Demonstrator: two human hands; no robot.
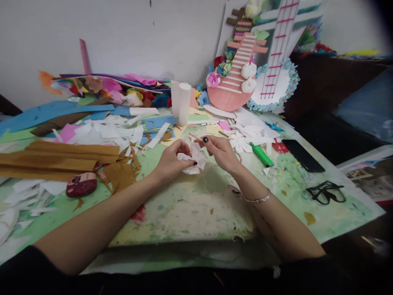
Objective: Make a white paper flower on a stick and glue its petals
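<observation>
My left hand (171, 160) pinches a white paper flower (199, 160) by its petals, just above the middle of the table. Close against the flower's right side, my right hand (219, 150) is closed on a thin, pale wooden stick (195, 137) that points up and left. The stick's other end is hidden by the fingers. Behind my right hand lies a flat white paper flower (241, 142). Part of a ring-shaped thing, perhaps scissor handles, shows beside the right hand; I cannot make it out fully.
White paper scraps (101, 135) and folded brown paper (55, 157) cover the left side, near a dark red case (81, 184). A white paper roll (184, 104) stands behind. Rightward are a green marker-like object (261, 155), phone (302, 155) and glasses (326, 192). Paper instruments (231, 92) lean on the wall.
</observation>
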